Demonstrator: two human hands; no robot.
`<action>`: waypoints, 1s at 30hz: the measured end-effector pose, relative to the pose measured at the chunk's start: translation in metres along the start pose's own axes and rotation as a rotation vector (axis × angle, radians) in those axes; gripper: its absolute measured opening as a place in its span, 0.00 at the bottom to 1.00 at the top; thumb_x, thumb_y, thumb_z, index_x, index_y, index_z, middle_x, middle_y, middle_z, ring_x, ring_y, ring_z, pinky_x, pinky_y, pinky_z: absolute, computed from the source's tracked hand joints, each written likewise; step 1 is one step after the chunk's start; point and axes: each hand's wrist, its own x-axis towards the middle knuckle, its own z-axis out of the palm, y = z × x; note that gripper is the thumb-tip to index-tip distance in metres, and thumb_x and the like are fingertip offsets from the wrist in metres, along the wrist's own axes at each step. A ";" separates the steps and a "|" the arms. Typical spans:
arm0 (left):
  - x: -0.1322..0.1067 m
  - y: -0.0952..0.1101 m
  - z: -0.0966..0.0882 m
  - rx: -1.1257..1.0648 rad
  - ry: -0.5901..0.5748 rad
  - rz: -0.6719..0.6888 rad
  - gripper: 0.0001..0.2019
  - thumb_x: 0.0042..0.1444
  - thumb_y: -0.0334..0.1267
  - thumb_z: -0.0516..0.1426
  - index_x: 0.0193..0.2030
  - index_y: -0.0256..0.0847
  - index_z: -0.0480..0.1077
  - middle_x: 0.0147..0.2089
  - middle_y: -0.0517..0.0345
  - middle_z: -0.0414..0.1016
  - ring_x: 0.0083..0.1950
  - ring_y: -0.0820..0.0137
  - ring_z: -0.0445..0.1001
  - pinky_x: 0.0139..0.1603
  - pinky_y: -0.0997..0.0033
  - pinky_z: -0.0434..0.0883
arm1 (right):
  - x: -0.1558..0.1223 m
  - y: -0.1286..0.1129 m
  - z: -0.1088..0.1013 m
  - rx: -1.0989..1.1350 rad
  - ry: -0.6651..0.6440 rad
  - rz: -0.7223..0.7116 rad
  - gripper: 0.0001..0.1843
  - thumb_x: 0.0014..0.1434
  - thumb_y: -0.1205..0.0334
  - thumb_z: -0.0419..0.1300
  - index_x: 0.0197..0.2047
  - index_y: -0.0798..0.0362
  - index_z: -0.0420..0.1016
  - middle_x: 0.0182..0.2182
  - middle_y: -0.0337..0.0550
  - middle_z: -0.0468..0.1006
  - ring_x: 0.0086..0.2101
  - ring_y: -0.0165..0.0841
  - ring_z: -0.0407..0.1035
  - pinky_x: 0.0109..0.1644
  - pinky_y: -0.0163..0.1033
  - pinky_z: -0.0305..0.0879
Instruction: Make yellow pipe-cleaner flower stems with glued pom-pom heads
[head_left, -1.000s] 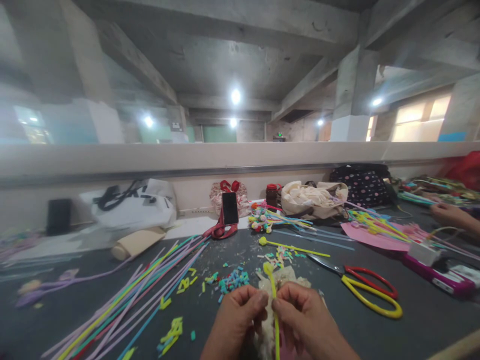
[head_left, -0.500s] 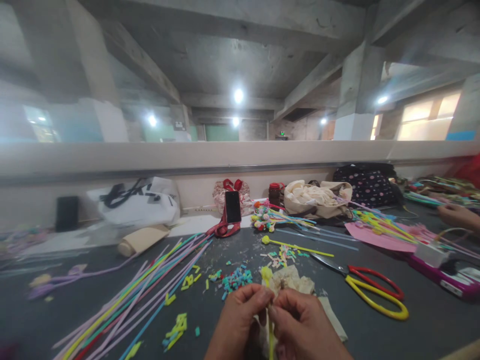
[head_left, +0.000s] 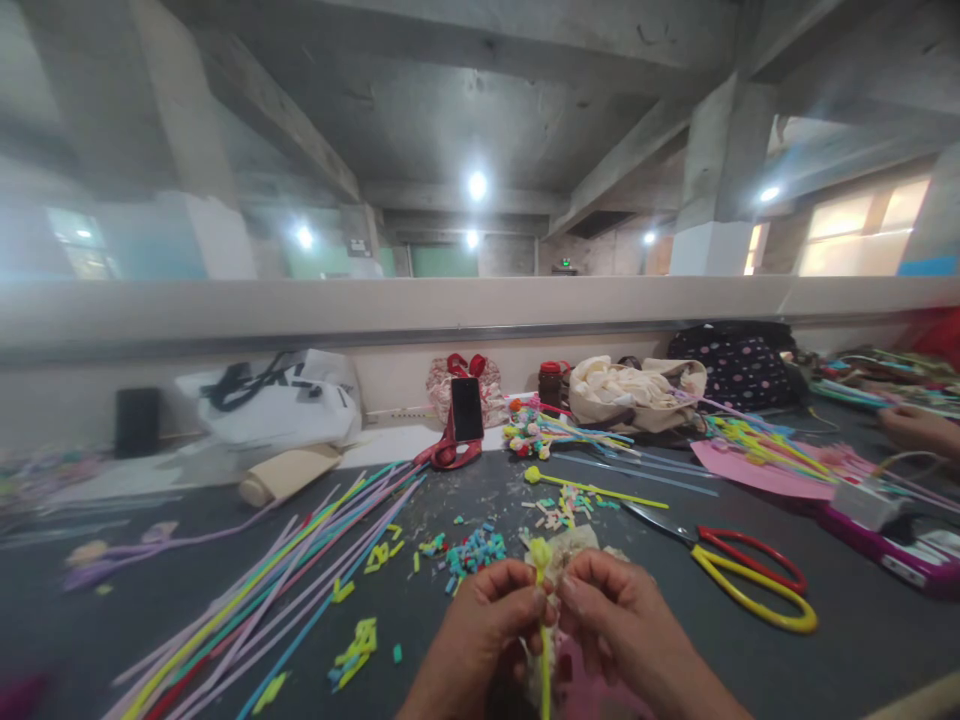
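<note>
A yellow fuzzy stem with a knobbed head (head_left: 538, 551) stands upright between my hands, its lower end running down toward me. My left hand (head_left: 484, 630) is closed, thumb and fingers pinching the stem just below the head. Close beside it on the right, my right hand (head_left: 626, 625) is also closed, fingertips pressed together; whatever they hold is too small to make out. Behind the fingers lies a crumpled pale cloth (head_left: 574, 545), partly hidden. Small cut blue and teal pieces (head_left: 476, 560) lie just beyond my left hand.
Scissors (head_left: 731, 570) with red and yellow handles lie on the right. Another yellow stem (head_left: 600, 488) lies ahead. Long coloured stems (head_left: 277, 590) spread across the left. A phone (head_left: 466, 410) stands at the back. Another person's hand (head_left: 919, 430) is at far right, near a purple power strip (head_left: 892, 555).
My right hand has drawn slightly up and right, opening a small gap from the stem. My left hand keeps hold of the stem, which has shifted slightly.
</note>
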 end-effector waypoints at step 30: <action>-0.005 0.007 -0.003 0.076 0.058 0.101 0.09 0.37 0.37 0.61 0.21 0.36 0.66 0.14 0.68 0.60 0.14 0.82 0.53 0.17 0.80 0.48 | -0.004 -0.010 -0.006 0.208 -0.022 0.021 0.15 0.46 0.52 0.63 0.23 0.57 0.68 0.15 0.33 0.69 0.12 0.20 0.58 0.14 0.25 0.49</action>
